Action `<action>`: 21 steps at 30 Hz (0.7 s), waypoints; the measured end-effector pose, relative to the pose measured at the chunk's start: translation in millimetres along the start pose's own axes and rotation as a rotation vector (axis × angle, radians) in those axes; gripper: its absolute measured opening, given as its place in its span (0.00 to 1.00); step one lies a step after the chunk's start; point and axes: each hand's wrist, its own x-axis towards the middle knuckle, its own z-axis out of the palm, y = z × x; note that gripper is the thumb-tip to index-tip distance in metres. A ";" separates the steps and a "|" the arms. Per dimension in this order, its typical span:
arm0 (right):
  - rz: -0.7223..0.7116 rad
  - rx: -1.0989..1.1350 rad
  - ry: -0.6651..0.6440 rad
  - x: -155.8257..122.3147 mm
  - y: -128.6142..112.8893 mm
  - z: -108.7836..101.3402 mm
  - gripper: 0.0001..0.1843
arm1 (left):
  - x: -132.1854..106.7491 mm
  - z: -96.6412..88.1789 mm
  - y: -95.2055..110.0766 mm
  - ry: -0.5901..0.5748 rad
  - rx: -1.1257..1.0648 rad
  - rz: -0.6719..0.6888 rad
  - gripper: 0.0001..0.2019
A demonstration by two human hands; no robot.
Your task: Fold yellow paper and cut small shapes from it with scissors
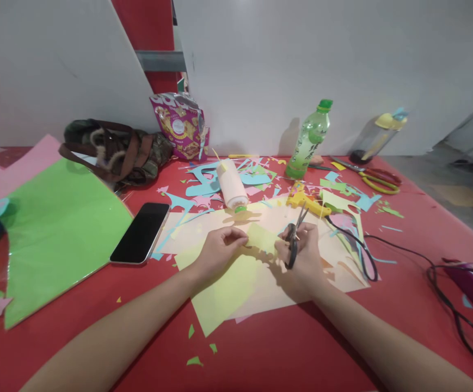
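My left hand point(216, 251) pinches a small piece of yellow-green paper point(261, 237) by its left edge, just above the table. My right hand point(301, 256) is closed round the handles of black scissors point(294, 239), whose blades point up and away, slightly parted, at the paper's right edge. Both hands hover over a pale yellow sheet point(223, 294) lying on a peach sheet point(334, 272) on the red table point(260, 354).
A black phone point(141, 232) lies left of my hands, beside a large green sheet point(52, 234). A white glue bottle point(231, 185) lies on its side behind. A yellow glue gun point(307, 200), green drink bottle point(309, 140), yellow-handled scissors point(377, 179), black cable point(403, 253), a bag point(116, 149) and paper scraps surround.
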 end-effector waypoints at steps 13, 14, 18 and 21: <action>-0.092 -0.057 -0.033 4.6 1.5 -5.6 0.18 | -1.3 0.6 -1.6 -0.117 -0.070 -0.047 0.13; -0.096 -0.058 -0.030 4.8 1.7 -5.9 0.18 | -1.8 1.1 -1.0 -0.125 -0.038 -0.035 0.11; -0.081 -0.069 -0.028 5.6 1.9 -6.7 0.17 | -4.1 3.7 1.1 -0.184 0.071 0.028 0.03; -0.064 -0.073 -0.020 6.1 2.3 -7.1 0.18 | -4.6 4.3 0.9 -0.186 0.118 0.046 0.03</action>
